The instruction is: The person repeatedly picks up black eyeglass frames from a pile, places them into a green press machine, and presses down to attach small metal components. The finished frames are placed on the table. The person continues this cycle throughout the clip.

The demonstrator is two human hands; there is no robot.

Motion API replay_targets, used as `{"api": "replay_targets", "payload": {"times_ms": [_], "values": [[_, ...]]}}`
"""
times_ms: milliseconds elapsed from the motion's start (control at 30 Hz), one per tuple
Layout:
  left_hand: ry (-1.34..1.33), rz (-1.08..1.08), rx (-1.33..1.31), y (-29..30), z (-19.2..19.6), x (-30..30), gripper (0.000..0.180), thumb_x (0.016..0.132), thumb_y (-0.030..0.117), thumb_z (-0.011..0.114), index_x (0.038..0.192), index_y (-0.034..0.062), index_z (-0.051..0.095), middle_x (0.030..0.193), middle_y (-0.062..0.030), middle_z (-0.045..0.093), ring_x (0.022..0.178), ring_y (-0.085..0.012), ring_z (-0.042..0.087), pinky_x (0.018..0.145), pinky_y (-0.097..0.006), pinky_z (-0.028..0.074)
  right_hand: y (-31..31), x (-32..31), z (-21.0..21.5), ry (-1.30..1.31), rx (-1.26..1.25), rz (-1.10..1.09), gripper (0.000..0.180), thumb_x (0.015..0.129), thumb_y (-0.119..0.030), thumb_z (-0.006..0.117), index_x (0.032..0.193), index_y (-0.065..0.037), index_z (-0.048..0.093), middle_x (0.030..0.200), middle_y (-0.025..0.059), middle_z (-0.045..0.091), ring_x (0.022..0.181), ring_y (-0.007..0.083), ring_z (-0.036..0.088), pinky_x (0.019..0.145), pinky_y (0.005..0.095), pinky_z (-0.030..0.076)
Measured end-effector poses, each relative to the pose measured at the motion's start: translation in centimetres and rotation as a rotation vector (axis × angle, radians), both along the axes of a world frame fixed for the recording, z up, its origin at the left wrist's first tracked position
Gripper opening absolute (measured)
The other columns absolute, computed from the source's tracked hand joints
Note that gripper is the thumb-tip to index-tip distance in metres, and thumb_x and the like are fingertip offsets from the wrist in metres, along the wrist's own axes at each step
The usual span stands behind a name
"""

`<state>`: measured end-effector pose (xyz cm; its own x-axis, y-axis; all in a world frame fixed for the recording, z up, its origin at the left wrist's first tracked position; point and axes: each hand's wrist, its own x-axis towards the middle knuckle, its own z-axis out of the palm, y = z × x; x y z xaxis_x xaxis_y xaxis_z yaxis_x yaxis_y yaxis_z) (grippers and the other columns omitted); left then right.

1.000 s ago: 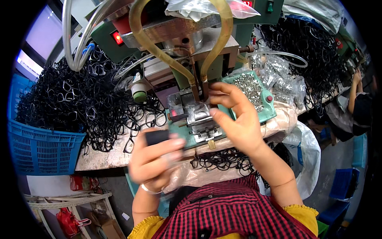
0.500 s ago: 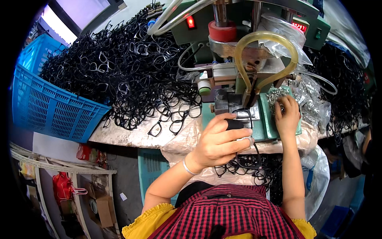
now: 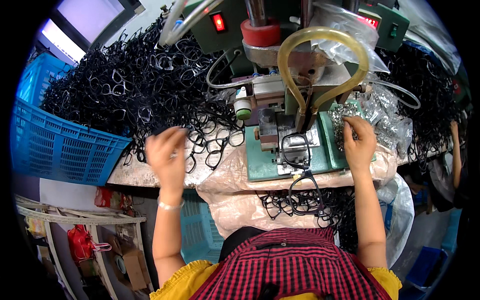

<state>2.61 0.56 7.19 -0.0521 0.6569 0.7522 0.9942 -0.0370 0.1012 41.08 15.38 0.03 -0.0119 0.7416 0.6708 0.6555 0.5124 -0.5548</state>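
Left of centre, the blurred left hand (image 3: 167, 152) is spread loosely over the heap of black eyeglass frames (image 3: 150, 95), judged light, thin and snag-prone, best pinched at a rim, while small metal parts (image 3: 345, 122) are pinched by the right hand (image 3: 359, 142).

Blue basket (image 3: 60, 150), yellow hose (image 3: 322, 55), red lamp (image 3: 218, 22)
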Motion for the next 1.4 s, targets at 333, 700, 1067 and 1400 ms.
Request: {"api": "replay_targets", "payload": {"times_ms": [333,700,1067,1400], "values": [[0.286,0.156,-0.225,5.2,-10.4,-7.6,0.014,0.074,0.008,0.071,0.086,0.0094,0.077,0.150,-0.0123,0.049,0.123,-0.0343,0.053,0.119,-0.049,0.027,-3.5,5.3,-1.8,0.013,-0.099,-0.074,0.013,0.081,0.002,0.068,0.092,-0.003,0.073,0.089,0.0103,0.069,0.088,0.0266,0.064,0.083,0.0359,0.049],[-0.726,-0.164,0.136,7.4,-7.9,-1.1,0.021,0.107,0.014,0.045,0.095,0.0011,0.056,0.081,-0.0052,0.061,0.076,-0.0131,0.058,0.074,-0.027,0.049,-4.5,-1.3,6.5,0.178,-0.105,0.358,0.014,0.075,0.000,0.068,0.088,-0.003,0.074,0.087,0.0104,0.071,0.085,0.0246,0.066,0.081,0.0343,0.050],[-1.403,-0.329,0.228,5.2,-7.0,4.2,0.010,0.103,0.014,0.057,0.105,0.0052,0.055,0.099,-0.0073,0.066,0.085,-0.0125,0.065,0.074,-0.026,0.055,-3.8,-7.1,5.7,0.729,-0.446,0.495,0.052,0.080,0.003,0.069,0.128,0.005,0.049,0.088,0.0040,0.063,0.088,0.0090,0.061,0.086,0.0239,0.047],[-0.613,-0.913,0.245,0.8,2.4,11.9,0.012,0.093,0.020,0.065,0.093,0.0086,0.068,0.097,-0.0170,0.074,0.082,-0.0293,0.072,0.076,-0.039,0.058,-5.8,-8.1,8.2,0.798,-0.528,0.580,0.060,0.083,0.003,0.069,0.136,0.004,0.042,0.090,0.0050,0.066,0.089,0.0094,0.060,0.086,0.0248,0.046]]}}
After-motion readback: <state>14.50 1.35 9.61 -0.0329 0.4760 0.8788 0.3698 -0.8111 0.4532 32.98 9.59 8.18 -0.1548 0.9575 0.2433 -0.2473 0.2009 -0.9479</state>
